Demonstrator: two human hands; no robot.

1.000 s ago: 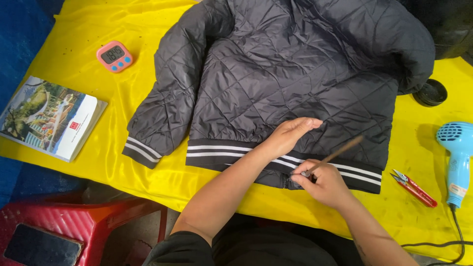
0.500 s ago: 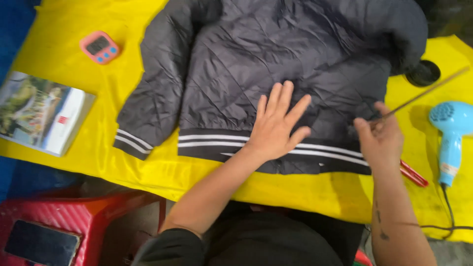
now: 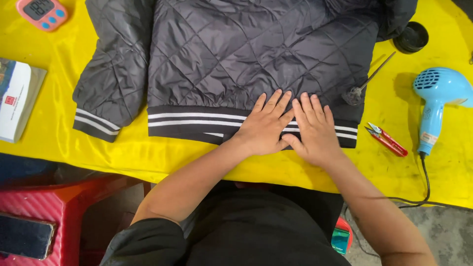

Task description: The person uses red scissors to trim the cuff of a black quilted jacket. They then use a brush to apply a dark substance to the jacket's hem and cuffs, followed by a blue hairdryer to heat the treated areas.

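Pressing flat on the striped hem of a dark quilted jacket [image 3: 236,64], both hands lie side by side, palms down, fingers extended and spread, gripping nothing. The left hand [image 3: 263,128] covers the white hem stripes near the jacket's centre; the right hand [image 3: 315,130] rests just beside it, thumb touching the left hand. The jacket lies spread out on a yellow-covered worktop [image 3: 148,152], one sleeve extending to the left with its striped cuff [image 3: 96,123] near the worktop's front edge.

Surrounding items: a thin brush-like tool [image 3: 367,81] lies at the jacket's right edge, its head on the fabric. A pair of red thread snips [image 3: 387,139] lies on the cloth right of the hem. A blue hair dryer [image 3: 438,101] lies further right, its cord running off the front edge. A round black container [image 3: 411,37] sits near the upper right. A pink digital timer [image 3: 42,12] and a book [image 3: 17,98] occupy the left side. A red stool [image 3: 59,216] carrying a phone [image 3: 24,236] stands below the worktop. Nothing obstructs the hem.

Compared with half a second earlier, the right hand has released the thin tool, then held raised, and now lies on the hem.
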